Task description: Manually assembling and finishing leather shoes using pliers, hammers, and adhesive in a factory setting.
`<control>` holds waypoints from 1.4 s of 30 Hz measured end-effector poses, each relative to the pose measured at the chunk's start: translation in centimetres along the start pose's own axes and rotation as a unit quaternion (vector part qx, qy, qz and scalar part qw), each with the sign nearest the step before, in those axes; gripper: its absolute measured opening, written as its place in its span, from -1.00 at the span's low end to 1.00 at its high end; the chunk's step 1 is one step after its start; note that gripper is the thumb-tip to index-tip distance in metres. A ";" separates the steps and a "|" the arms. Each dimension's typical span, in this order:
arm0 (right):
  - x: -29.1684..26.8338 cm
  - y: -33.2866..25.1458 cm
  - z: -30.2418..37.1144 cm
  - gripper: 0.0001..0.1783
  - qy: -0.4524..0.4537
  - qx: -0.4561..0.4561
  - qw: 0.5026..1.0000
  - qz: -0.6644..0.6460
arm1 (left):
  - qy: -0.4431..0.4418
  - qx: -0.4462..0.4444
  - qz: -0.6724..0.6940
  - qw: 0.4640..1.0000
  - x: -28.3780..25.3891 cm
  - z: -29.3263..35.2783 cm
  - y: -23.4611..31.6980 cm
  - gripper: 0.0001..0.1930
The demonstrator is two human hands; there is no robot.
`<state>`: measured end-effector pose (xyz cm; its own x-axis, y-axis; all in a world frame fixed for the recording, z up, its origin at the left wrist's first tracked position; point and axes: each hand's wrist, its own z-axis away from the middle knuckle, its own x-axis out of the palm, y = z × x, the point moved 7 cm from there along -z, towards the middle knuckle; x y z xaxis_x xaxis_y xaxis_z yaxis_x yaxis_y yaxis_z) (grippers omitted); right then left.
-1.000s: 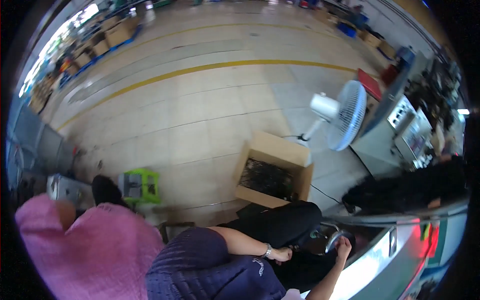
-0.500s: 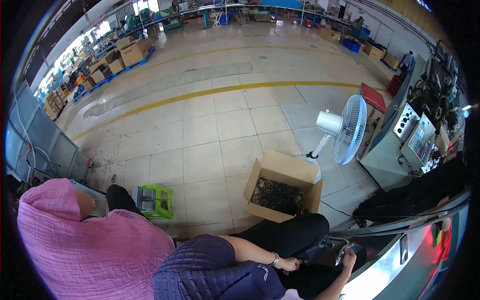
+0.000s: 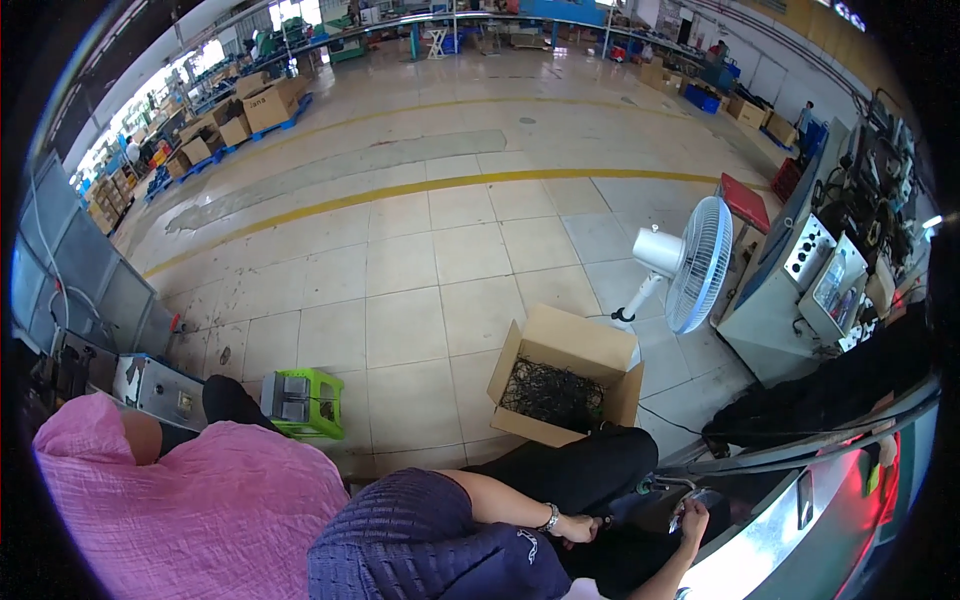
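Observation:
My left hand (image 3: 577, 528), with a metal-banded watch (image 3: 549, 517) at its wrist, is closed above my dark-clothed lap. Something small and dark shows at its fingertips, too small to name. To its right, my right hand (image 3: 693, 520) has its fingers curled together beside a shiny, rounded metallic piece (image 3: 677, 514). What those fingers pinch, if anything, is hidden. Just beyond my knee stands an open cardboard box (image 3: 575, 337) holding a tangle of thin black wires (image 3: 552, 395).
A co-worker in a pink top (image 3: 210, 490) sits close on my left. Ahead are a green plastic stool (image 3: 322, 425) bearing grey blocks and a white fan (image 3: 697, 265). A metal bench (image 3: 755, 550) is on my right. Pallets with cartons (image 3: 268, 107) stand far left.
The co-worker in pink has shifted left and down, uncovering more of a grey metal box. My two hands stay in nearly the same place.

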<state>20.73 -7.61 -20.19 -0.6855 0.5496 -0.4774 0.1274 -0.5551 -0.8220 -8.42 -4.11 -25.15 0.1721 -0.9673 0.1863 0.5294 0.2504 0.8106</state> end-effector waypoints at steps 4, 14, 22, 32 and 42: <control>-1.0 1.1 0.1 -0.82 0.011 0.017 1.000 -0.015 | -0.029 -0.009 -0.015 0.999 0.3 0.3 0.7 -0.80; -1.3 1.2 0.0 -0.78 0.076 -0.002 0.994 0.077 | -0.032 0.028 -0.159 0.986 1.4 0.3 1.8 -0.81; -0.1 -0.9 1.3 -0.75 0.072 0.007 0.983 0.166 | -0.037 0.110 -0.346 0.931 1.4 -3.2 1.8 -0.70; 0.5 -2.8 1.8 -0.76 0.064 -0.007 0.984 0.166 | -0.010 0.104 -0.343 0.934 0.7 -1.9 2.7 -0.68; 0.5 -4.0 2.6 -0.76 0.065 0.001 0.989 0.133 | 0.009 -0.007 -0.102 0.995 -0.3 -3.2 1.0 -0.83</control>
<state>17.99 -6.72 -16.34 -0.5299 0.4596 -0.7127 0.2901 -0.6915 -0.6616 -5.25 -3.39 -26.16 0.0745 -0.9972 0.0077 0.5669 0.0487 0.8224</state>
